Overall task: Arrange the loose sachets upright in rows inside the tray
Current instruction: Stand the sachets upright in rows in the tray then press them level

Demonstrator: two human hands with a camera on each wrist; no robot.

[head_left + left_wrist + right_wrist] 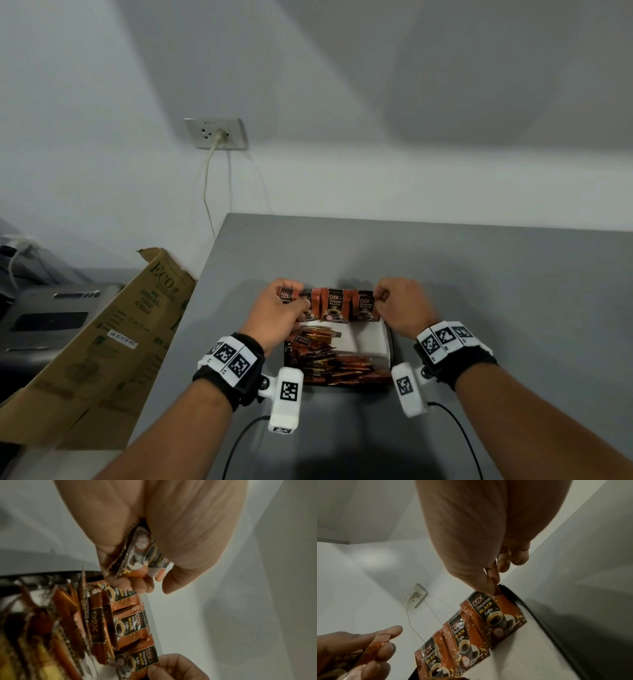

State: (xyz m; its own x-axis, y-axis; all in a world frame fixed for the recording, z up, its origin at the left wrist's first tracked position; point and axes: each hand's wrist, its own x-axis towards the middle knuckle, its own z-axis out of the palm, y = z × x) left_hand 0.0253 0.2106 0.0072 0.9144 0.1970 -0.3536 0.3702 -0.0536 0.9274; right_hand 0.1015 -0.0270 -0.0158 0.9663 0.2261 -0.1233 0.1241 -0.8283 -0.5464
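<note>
- Nearest, loose sachets [337, 365] lie heaped flat in the tray [389, 346]: orange and black foil, crimped edges.
- Behind the heap, white tray lining shows.
- Along the far edge, a row of upright sachets [334, 306] faces me, printed "D2X Black Coffee" over a cup.
- The left hand [279, 313] has its fingers curled round a sachet [137, 561] at the row's left end.
- The right hand [399, 306] pinches the rightmost sachet [498, 616] by its top corner.
- All this sits on the grey tabletop [479, 274].
</note>
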